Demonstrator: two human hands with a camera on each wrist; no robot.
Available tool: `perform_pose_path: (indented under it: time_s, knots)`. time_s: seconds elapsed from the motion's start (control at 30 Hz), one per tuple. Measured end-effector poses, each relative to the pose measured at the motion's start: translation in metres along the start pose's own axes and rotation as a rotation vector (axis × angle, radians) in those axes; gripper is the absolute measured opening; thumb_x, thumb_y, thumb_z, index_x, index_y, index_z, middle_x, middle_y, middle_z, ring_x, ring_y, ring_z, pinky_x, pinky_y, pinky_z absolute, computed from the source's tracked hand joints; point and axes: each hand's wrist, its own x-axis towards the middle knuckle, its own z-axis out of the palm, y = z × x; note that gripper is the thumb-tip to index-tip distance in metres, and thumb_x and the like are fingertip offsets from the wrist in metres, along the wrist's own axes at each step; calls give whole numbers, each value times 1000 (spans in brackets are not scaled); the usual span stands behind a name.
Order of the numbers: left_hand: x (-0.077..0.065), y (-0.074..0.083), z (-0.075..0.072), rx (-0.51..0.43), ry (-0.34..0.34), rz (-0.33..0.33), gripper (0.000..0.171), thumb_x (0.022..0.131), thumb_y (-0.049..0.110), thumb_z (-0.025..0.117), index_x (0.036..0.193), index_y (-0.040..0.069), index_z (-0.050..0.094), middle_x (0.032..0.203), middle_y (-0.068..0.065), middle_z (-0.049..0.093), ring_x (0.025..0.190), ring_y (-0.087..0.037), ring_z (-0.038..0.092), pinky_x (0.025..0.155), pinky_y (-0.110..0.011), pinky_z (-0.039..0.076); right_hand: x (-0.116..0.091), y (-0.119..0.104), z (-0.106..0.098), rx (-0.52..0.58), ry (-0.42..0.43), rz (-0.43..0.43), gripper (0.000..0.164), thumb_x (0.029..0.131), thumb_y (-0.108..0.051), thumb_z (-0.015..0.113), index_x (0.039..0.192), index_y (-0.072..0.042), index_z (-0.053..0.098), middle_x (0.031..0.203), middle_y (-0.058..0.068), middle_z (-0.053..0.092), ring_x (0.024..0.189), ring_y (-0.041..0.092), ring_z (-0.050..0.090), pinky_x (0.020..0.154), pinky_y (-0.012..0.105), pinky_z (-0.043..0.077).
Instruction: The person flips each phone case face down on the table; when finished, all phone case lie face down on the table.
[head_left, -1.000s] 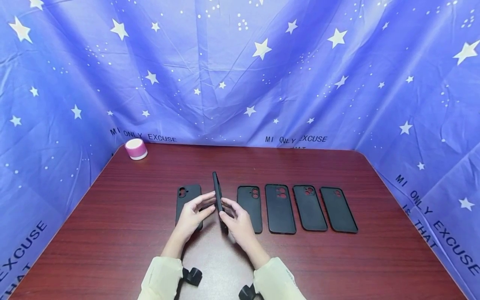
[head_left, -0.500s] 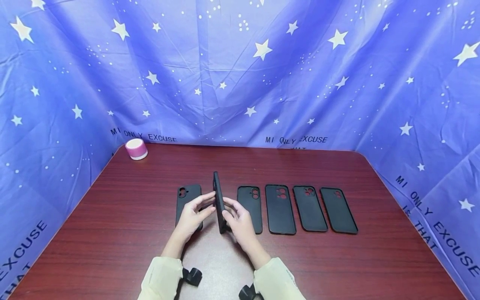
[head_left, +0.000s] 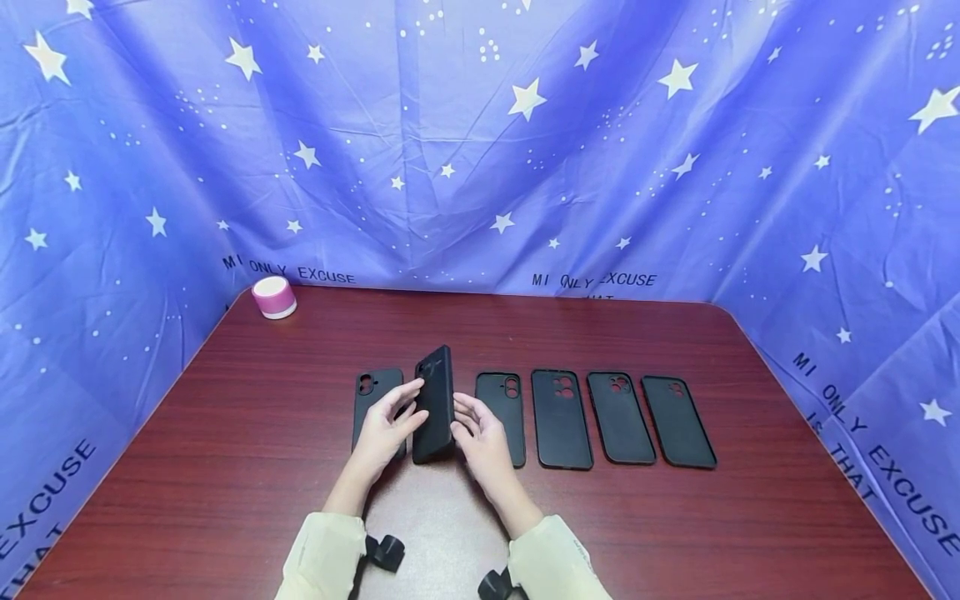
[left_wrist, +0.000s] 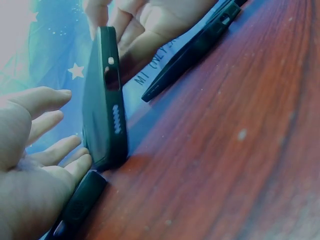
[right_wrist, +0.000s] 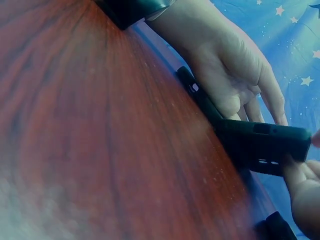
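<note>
A black phone case [head_left: 435,408] stands tilted on its edge between my hands in the head view, one broad face turned to the left. My right hand [head_left: 482,433] pinches its right edge between thumb and fingers. On the other side my left hand [head_left: 386,425] has its fingers spread and extended along the broad face, the fingertips right at it. The left wrist view shows the end of the case [left_wrist: 112,105] with its port cutout and a row of small holes. Another black phone case [head_left: 367,417] lies partly hidden behind my left hand.
To the right, black phone cases lie in a row: one [head_left: 493,396] partly behind my right hand, then another [head_left: 561,421], one [head_left: 621,421] and the rightmost [head_left: 678,421]. A pink and white round container [head_left: 274,298] stands at the table's back left corner. Starry blue cloth [head_left: 480,150] encloses the table.
The phone case has turned from edge-on, so its broad face now shows on the left. The right hand has shifted slightly right with its edge; the left hand has stayed nearly in place.
</note>
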Motion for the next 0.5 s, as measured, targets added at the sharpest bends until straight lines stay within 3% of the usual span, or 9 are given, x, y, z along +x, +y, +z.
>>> perform_pose_path:
  time_s: [0.23, 0.5]
  knots:
    - [1, 1, 0, 4, 9, 0, 52, 87, -6, 63, 137, -7, 47, 144, -24, 46, 137, -33, 39, 116, -35, 32, -2, 1, 0, -178, 93, 27, 39, 91, -4, 58, 129, 5, 55, 129, 25, 59, 122, 37, 58, 102, 43, 48]
    - [0, 2, 0, 12, 15, 4, 50, 88, -5, 63, 135, -8, 48, 145, -23, 45, 137, -33, 39, 115, -35, 32, -3, 0, 0, -328, 145, 85, 39, 90, -12, 62, 127, -1, 60, 130, 20, 62, 121, 32, 60, 101, 46, 48]
